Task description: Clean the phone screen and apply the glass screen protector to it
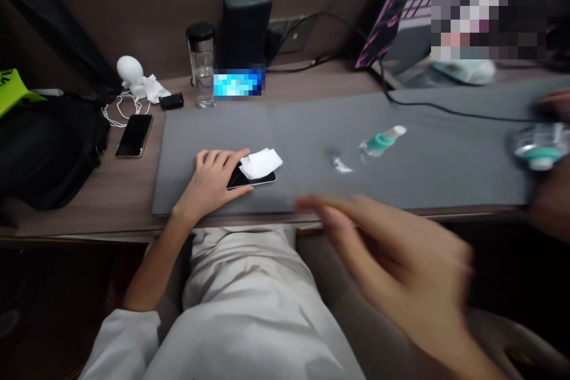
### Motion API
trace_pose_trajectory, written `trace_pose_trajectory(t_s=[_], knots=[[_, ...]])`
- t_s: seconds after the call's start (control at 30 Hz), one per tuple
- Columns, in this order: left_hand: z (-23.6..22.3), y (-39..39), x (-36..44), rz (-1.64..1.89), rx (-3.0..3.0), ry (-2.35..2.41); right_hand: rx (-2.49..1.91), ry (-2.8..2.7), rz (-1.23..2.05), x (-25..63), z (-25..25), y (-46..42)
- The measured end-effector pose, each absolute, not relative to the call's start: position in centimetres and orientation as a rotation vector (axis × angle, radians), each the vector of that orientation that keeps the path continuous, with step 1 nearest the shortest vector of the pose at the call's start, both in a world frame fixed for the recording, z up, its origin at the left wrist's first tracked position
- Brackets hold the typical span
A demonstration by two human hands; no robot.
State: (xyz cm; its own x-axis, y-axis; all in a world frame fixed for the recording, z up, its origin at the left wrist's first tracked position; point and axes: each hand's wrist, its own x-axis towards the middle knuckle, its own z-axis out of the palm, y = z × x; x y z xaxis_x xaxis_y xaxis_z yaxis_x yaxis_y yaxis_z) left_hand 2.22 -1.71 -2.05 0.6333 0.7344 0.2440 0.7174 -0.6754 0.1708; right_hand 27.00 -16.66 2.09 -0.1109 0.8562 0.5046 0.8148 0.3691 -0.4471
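My left hand [217,178] lies on the grey desk mat [312,148], fingers spread over the left end of a dark phone [256,179]. A folded white cloth [262,163] rests on top of that phone. My right hand [383,249] hangs in front of the desk edge, smeared by motion, fingers stretched out and empty as far as I can see. A small clear bottle [382,141] with a teal band lies on its side on the mat, to the right of the phone. A small clear piece [341,164] lies beside it.
At the right edge another person's hand [550,190] holds a blurred clear bottle with a teal cap [538,151]. A second phone [134,135], white cables, a black bag [44,148], a glass tumbler [202,65], a dark speaker [247,27] and a laptop [401,18] stand around the mat.
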Motion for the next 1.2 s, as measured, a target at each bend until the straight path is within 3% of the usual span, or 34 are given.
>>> trace_pose_trajectory(t_s=[0.17,0.3,0.97,1.2], knots=[[-2.0,-1.6,2.0,0.471,2.745,1.192,-1.303,-2.267,0.106,24.2,-3.6,-6.6],[-2.0,-1.6,2.0,0.468,2.696,1.219,-1.293,-2.345,0.097,23.6,-6.7,-5.8],[-2.6,-1.7,2.7,0.455,2.494,1.286,-1.254,-2.374,0.084,24.5,-4.8,-8.6],[0.0,-2.2,-2.7,0.292,2.502,1.212,-1.307,-2.353,0.004,23.3,-4.9,-5.9]])
